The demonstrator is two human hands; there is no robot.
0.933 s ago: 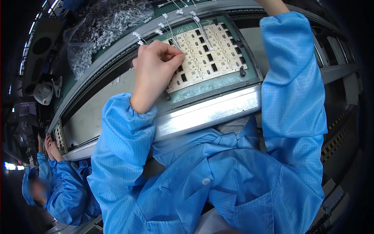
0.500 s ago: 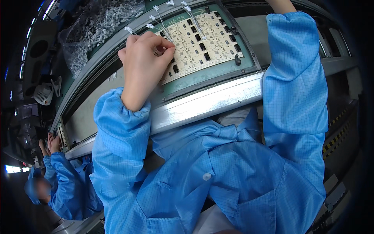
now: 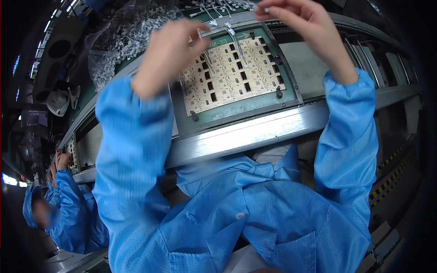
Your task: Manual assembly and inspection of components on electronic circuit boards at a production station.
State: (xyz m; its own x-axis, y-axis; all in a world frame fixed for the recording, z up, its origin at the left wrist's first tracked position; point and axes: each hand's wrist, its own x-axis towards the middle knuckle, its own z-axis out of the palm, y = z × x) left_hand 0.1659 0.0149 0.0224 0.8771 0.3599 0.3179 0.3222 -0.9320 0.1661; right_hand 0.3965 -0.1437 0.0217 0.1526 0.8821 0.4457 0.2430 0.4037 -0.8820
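Note:
A cream circuit-board panel (image 3: 230,92) with rows of black parts lies on a green fixture plate (image 3: 259,103). Thin wire leads (image 3: 237,48) with white plugs stand or lean on the panel's upper part. Over the panel's upper left corner is my left hand (image 3: 170,52), smeared by motion, so its grip cannot be made out. Beyond the panel's far right edge, my right hand (image 3: 305,20) pinches a small white connector (image 3: 267,10) between thumb and fingers.
A clear plastic bag of white-plugged leads (image 3: 132,38) lies at the far left, and more leads (image 3: 218,6) lie beyond the rail. A metal rail (image 3: 246,136) runs along the near side. A white fan-like device (image 3: 58,103) and a co-worker in blue (image 3: 75,214) are at left.
My left hand has lifted off the panel and moved up. My right hand, mostly out of the picture before, has come into view with a connector. The whole view has shifted slightly.

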